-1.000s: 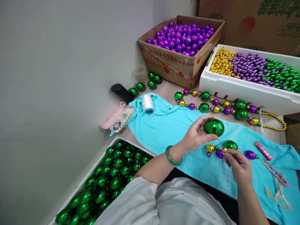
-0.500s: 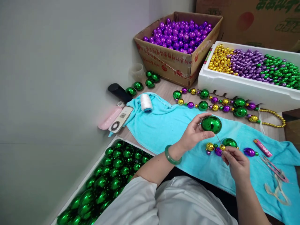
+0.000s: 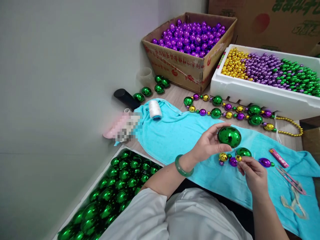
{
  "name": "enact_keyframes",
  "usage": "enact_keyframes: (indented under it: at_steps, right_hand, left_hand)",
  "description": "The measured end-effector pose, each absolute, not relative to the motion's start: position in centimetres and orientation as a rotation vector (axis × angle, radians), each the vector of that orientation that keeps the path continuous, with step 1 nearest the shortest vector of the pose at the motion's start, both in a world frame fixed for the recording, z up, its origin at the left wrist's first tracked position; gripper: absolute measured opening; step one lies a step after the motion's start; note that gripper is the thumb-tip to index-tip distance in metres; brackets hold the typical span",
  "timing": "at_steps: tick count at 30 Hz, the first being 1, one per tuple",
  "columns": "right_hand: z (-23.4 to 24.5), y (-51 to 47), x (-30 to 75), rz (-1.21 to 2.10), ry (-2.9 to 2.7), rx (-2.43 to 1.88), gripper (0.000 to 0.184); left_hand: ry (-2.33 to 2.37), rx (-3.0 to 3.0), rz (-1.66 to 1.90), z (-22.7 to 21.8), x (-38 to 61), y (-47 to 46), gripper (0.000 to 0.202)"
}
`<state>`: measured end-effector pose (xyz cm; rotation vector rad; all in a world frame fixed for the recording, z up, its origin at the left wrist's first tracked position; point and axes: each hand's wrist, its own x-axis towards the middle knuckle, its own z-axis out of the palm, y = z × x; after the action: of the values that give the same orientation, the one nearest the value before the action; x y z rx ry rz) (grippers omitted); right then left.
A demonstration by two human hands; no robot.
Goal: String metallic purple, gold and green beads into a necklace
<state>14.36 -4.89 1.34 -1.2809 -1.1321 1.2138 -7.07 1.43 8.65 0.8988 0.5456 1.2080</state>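
A large shiny green bead [image 3: 229,136] is gripped between the thumb and fingers of my left hand [image 3: 207,143]. Just below it, my right hand [image 3: 255,175] pinches a thin needle at a small gold bead [image 3: 238,158]. The needle's upper part [image 3: 235,151] reaches the underside of the green bead; its tip is hidden. Beside my fingertips lie a larger gold bead [image 3: 223,157], a purple bead [image 3: 233,162] and another green bead [image 3: 244,152]. To the right a purple bead [image 3: 265,162] sits on the thread.
A blue towel [image 3: 175,133] carries a thread spool [image 3: 155,110], pink snips [image 3: 291,180] and a pink packet [image 3: 278,157]. Behind it lies a bead necklace [image 3: 215,113]. Farther back stand a carton [image 3: 175,66] of purple beads and a foam box [image 3: 262,93]. Green beads [image 3: 123,174] fill a tray at left.
My left hand has brought the large green bead slightly right and down, closer to the small gold bead. Less of the needle shows between them. My right hand has barely moved.
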Motion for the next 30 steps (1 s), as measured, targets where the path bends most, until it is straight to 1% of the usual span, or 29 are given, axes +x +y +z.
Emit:
enact_keyframes:
  at_steps: [3,7,10,13,16,20,26,30]
  right_hand:
    - [1.4,-4.9,14.4,1.245,-1.133,-1.275,0.008]
    - [1.5,-4.9,14.4,1.240,-1.124,-1.288,0.009]
    - [1.4,-5.0,14.4,1.223,-1.112,-1.290,0.009]
    - [1.2,-5.1,14.3,1.234,-1.091,-1.276,0.010]
    - [1.0,-5.2,14.3,1.281,-1.059,-1.261,0.009]
    - [1.3,-5.2,14.3,1.314,-1.055,-1.314,0.010]
    - [3.7,-5.1,13.6,1.149,-1.153,-1.371,0.008]
    - [5.0,-4.9,13.0,1.026,-1.271,-1.380,0.006]
  left_hand:
    - [0.596,0.870,1.230,8.7,-7.0,1.5,0.060]
    - [0.628,0.982,1.260,8.4,-7.2,1.5,0.067]
    - [0.618,1.008,1.266,8.3,-7.2,1.6,0.068]
    - [0.587,0.930,1.248,8.2,-7.1,1.6,0.068]
    - [0.544,0.797,1.221,8.1,-6.7,1.6,0.063]
    - [0.575,0.695,1.237,8.4,-6.6,1.6,0.061]
    - [0.623,0.573,1.233,8.6,-7.4,2.1,0.052]
    - [0.678,0.648,1.190,8.1,-7.2,1.8,0.056]
